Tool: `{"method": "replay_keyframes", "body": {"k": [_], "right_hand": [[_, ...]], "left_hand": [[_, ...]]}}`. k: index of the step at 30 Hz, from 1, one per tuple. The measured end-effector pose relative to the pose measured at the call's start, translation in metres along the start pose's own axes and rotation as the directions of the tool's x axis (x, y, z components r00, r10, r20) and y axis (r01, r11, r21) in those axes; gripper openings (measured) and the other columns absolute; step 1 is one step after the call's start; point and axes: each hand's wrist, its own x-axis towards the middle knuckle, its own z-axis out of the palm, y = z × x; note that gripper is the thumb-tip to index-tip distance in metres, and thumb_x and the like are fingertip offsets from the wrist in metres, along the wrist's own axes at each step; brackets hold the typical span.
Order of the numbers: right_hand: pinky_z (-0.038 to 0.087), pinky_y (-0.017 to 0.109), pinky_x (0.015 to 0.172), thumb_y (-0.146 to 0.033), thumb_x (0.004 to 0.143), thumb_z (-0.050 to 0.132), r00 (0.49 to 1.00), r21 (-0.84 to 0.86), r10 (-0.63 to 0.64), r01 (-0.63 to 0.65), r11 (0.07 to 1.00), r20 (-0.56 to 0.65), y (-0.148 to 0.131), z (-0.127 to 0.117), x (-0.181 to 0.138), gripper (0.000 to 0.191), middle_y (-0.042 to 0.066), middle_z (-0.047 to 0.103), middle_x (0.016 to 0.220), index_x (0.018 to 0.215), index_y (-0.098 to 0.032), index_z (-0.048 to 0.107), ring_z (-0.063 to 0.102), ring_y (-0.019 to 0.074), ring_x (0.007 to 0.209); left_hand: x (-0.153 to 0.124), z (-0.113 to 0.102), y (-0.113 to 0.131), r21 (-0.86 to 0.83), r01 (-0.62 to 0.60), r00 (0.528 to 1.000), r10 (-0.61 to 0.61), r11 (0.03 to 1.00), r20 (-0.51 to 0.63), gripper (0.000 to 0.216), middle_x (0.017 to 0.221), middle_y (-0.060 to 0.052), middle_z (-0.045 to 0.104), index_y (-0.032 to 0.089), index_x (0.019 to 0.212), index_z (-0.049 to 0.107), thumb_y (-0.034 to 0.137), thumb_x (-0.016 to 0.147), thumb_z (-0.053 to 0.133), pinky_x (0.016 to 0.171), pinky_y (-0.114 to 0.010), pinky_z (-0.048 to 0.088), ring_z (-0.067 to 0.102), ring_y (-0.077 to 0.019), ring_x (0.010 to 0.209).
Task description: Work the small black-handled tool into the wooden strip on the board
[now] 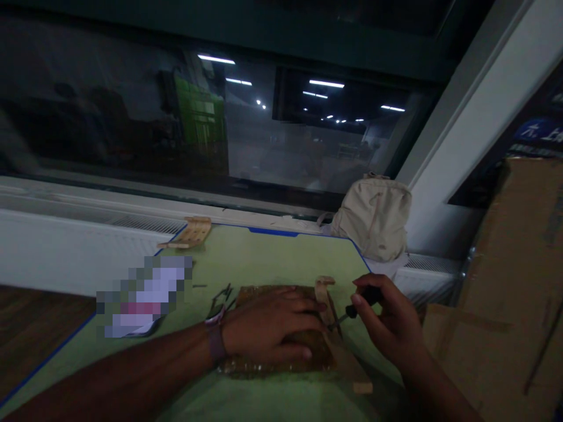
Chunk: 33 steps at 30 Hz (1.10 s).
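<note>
My right hand (389, 319) grips the black handle of a screwdriver (350, 310). The screwdriver's metal shaft slants down to the left, its tip at a curved wooden piece (349, 357). My left hand (277, 328) lies flat with fingers stretched over a brown, tape-covered slab (319, 351), its fingertips at the wooden piece's left edge. Part of the slab is hidden under that hand. The wooden piece runs along the slab's right side, with one bent end at the top. Whether a screw sits under the tip cannot be made out.
Both hands work over a green table (272, 252) with a blue rim. A blurred-out phone (147, 299) lies left, small dark metal pieces (224, 296) beside the slab. Another wooden piece (193, 231) rests at the far left corner. A beige backpack (376, 217) and cardboard boxes (519, 258) stand right.
</note>
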Motion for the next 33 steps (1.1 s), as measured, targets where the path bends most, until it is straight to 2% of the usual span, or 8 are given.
{"method": "replay_keyframes", "body": {"k": [5, 7, 9, 15, 19, 23, 28, 33], "right_hand": [[0.065, 0.035, 0.098, -0.046, 0.109, 0.057, 0.974, 0.261, -0.102, 0.047, 0.964, 0.200, -0.010, -0.010, 0.002, 0.036, 0.011, 0.073, 0.124, 0.141, -0.030, 0.064, 0.074, 0.0247, 0.116], [0.064, 0.033, 0.104, -0.040, 0.111, 0.055, 0.955, 0.329, -0.102, 0.004, 0.944, 0.280, -0.013, -0.013, 0.003, 0.033, 0.010, 0.075, 0.125, 0.142, -0.032, 0.063, 0.074, 0.0229, 0.124], [0.065, 0.027, 0.100, -0.035, 0.112, 0.055, 0.947, 0.342, -0.099, -0.012, 0.940, 0.304, -0.015, -0.012, 0.002, 0.029, 0.006, 0.079, 0.117, 0.141, -0.034, 0.063, 0.078, 0.0188, 0.117], [0.065, 0.015, 0.065, -0.036, 0.107, 0.068, 0.983, 0.115, -0.126, 0.111, 0.987, 0.135, -0.004, -0.004, 0.001, 0.035, 0.002, 0.083, 0.095, 0.142, -0.034, 0.063, 0.083, 0.0143, 0.080], [0.068, 0.022, 0.082, -0.037, 0.110, 0.061, 0.985, 0.053, -0.132, 0.127, 0.990, 0.107, 0.000, -0.009, 0.005, 0.038, 0.005, 0.084, 0.104, 0.147, -0.033, 0.066, 0.084, 0.0167, 0.091], [0.066, 0.029, 0.101, -0.035, 0.114, 0.050, 0.987, 0.197, -0.125, 0.103, 0.975, 0.105, -0.003, -0.014, 0.009, 0.037, 0.006, 0.085, 0.121, 0.146, -0.036, 0.069, 0.082, 0.0190, 0.115], [0.069, 0.025, 0.077, -0.036, 0.109, 0.063, 0.998, 0.341, -0.033, 0.010, 0.940, 0.062, -0.008, -0.004, 0.003, 0.022, 0.003, 0.085, 0.099, 0.129, -0.034, 0.074, 0.085, 0.0177, 0.090], [0.066, 0.028, 0.067, -0.029, 0.095, 0.084, 0.987, 0.227, -0.044, 0.079, 0.971, -0.155, 0.001, 0.002, -0.007, 0.018, 0.001, 0.080, 0.084, 0.108, -0.030, 0.073, 0.079, 0.0184, 0.074]], "left_hand": [[0.001, 0.000, 0.000, 0.007, -0.029, 0.999, 0.030, 1.000, -0.030, 0.038, 0.155, -0.013, 0.065, 0.024, 0.140, 0.065, 0.048, 0.110, 0.063, 0.128, -0.052, 0.041, 0.058, -0.0338, 0.148], [0.002, 0.000, 0.000, 0.013, -0.028, 0.999, 0.028, 1.000, -0.026, 0.037, 0.156, -0.013, 0.064, 0.024, 0.139, 0.065, 0.048, 0.110, 0.064, 0.128, -0.052, 0.042, 0.056, -0.0340, 0.150], [0.002, 0.000, 0.000, 0.014, -0.036, 0.999, 0.036, 0.999, -0.030, 0.038, 0.157, -0.014, 0.063, 0.023, 0.139, 0.065, 0.049, 0.111, 0.062, 0.128, -0.051, 0.041, 0.054, -0.0340, 0.152], [0.002, 0.001, -0.002, 0.018, -0.039, 0.999, 0.039, 0.999, -0.022, 0.040, 0.158, -0.013, 0.063, 0.024, 0.143, 0.063, 0.049, 0.111, 0.062, 0.129, -0.050, 0.041, 0.055, -0.0326, 0.151], [0.002, 0.000, -0.001, 0.007, -0.005, 1.000, 0.005, 1.000, 0.000, 0.040, 0.153, -0.013, 0.066, 0.024, 0.141, 0.065, 0.049, 0.110, 0.064, 0.126, -0.052, 0.043, 0.059, -0.0347, 0.146], [0.003, -0.001, 0.000, -0.027, 0.004, 1.000, -0.003, 1.000, 0.008, 0.042, 0.150, -0.013, 0.068, 0.024, 0.141, 0.066, 0.050, 0.109, 0.062, 0.126, -0.052, 0.042, 0.060, -0.0347, 0.144], [0.001, -0.002, 0.000, -0.053, 0.030, 0.999, -0.028, 0.998, 0.041, 0.043, 0.156, -0.012, 0.064, 0.025, 0.143, 0.066, 0.050, 0.108, 0.063, 0.128, -0.050, 0.039, 0.059, -0.0334, 0.146], [-0.002, 0.000, -0.002, -0.024, 0.032, 0.999, -0.032, 0.999, 0.029, 0.044, 0.160, -0.010, 0.062, 0.027, 0.145, 0.064, 0.053, 0.109, 0.062, 0.128, -0.050, 0.038, 0.057, -0.0318, 0.147]]}}
